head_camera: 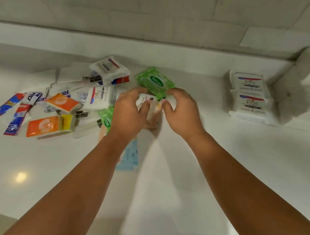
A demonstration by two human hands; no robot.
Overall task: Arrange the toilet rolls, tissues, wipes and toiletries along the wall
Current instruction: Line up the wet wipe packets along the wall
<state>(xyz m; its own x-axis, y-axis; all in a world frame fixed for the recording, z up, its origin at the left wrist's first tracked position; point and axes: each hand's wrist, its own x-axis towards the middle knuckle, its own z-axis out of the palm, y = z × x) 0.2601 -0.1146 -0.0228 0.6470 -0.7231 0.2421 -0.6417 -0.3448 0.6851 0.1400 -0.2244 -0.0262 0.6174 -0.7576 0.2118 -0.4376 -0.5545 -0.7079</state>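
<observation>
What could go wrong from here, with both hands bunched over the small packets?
The left hand and right hand grip a few small white packets together; one may slip out. The green wipes pack lies against the hands and could get shoved askew. The left forearm passes close by the heap of sachets and might scatter it.

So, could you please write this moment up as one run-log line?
hands: left hand and right hand both grip white packet | beside: green wipes pack | right: two Dove packs | left: unsorted pile
</observation>
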